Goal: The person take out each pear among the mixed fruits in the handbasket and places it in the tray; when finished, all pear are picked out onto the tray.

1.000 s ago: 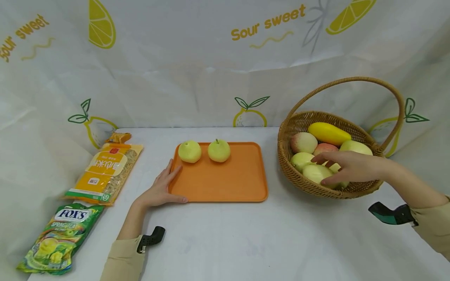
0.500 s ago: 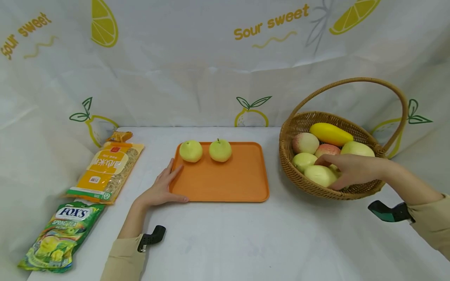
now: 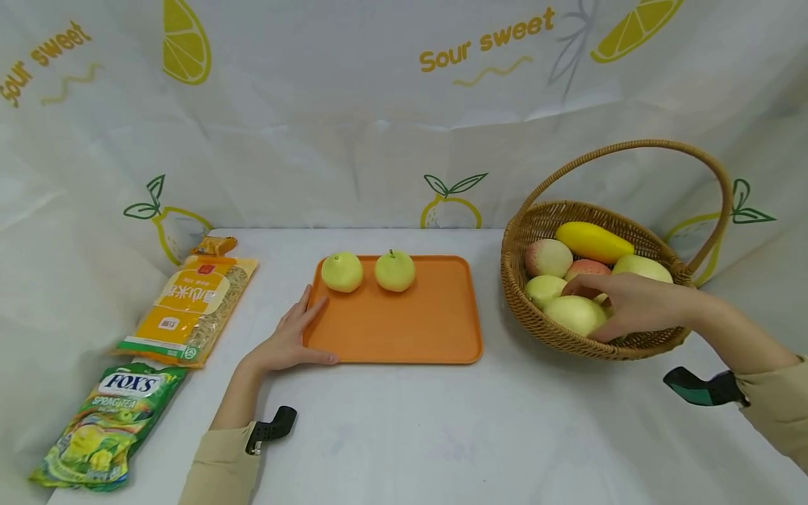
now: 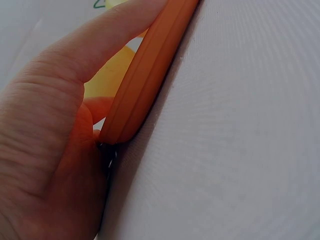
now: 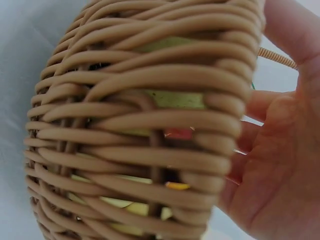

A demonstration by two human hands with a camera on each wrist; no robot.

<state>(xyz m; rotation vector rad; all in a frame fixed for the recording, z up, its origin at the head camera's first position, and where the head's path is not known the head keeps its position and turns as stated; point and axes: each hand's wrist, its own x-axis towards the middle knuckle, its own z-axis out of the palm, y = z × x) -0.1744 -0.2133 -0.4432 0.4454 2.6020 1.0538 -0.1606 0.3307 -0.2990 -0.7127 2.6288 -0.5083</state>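
An orange tray [image 3: 404, 330] lies on the white table and bears two round yellow-green fruits, the left one [image 3: 342, 272] and the right one [image 3: 395, 271], side by side at its back. My left hand [image 3: 287, 344] rests along the tray's front left corner, fingers spread and thumb along the front rim. At right, my right hand [image 3: 637, 301] reaches into a wicker basket [image 3: 530, 315], fingers curved round a yellow-green fruit [image 3: 602, 300] mostly hidden under them. Its thumb goes down beside another pale fruit [image 3: 573, 315]. The right wrist view shows mostly the basket's woven side [image 5: 150, 120].
The basket also holds a long yellow fruit [image 3: 593, 241], a peach [image 3: 548, 257], a reddish fruit [image 3: 587, 268] and more pale fruits. Its tall handle [image 3: 656, 144] arches above. Two packets stand at left, one orange [image 3: 189, 301] and one green [image 3: 110, 428]. Printed cloth [image 3: 353, 140] hangs behind.
My right hand has gone a little deeper into the basket and its fingers have curled in; the thumb has moved off the front pale fruit, down beside it. My left hand has stayed at the tray.
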